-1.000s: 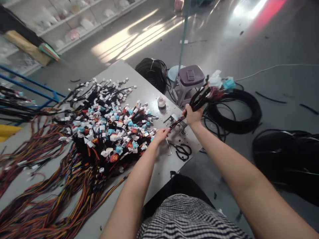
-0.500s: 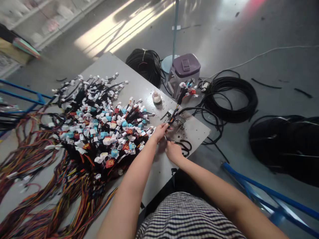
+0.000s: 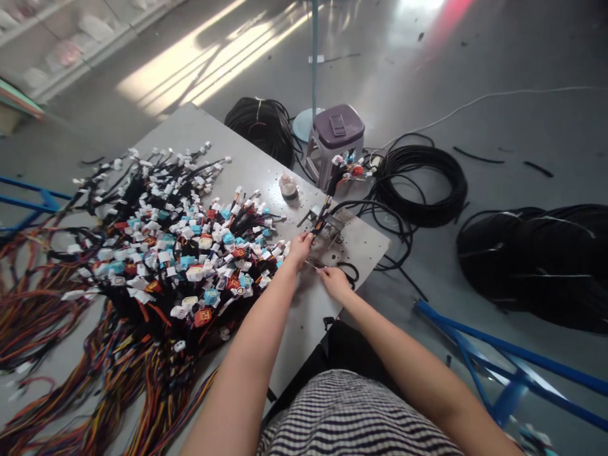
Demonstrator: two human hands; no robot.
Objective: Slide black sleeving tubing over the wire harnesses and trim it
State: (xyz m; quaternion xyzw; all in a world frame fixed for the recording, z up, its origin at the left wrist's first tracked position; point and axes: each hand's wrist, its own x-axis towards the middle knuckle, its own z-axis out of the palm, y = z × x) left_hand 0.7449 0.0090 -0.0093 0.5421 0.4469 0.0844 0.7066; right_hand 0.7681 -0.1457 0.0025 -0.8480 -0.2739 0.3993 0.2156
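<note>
My left hand [image 3: 300, 248] is closed around the taped stem of a wire harness [image 3: 327, 201] over the table. Its upper end fans out into white, blue and red connectors. My right hand [image 3: 335, 282] is lower and to the right, fingers pinched around a thin shiny metal tool [image 3: 317, 266] whose kind I cannot make out. Black-handled scissors [image 3: 350, 272] lie just beyond that hand. A small metal fixture [image 3: 334, 229] stands on the table beside the harness, with a black tube [image 3: 363, 202] passing by it.
A large heap of connector-ended harnesses [image 3: 190, 253] covers the table's left side. A small bottle [image 3: 287, 187] stands near the table's far edge. Beyond are a purple-lidded bin [image 3: 338, 126] and black tubing coils [image 3: 422, 183] on the floor. Blue metal frames [image 3: 513, 354] are at right.
My right hand has drawn slightly away from my left, and the metal tool now lies flatter. The left hand keeps its grip on the harness. The whole view has shifted a little.
</note>
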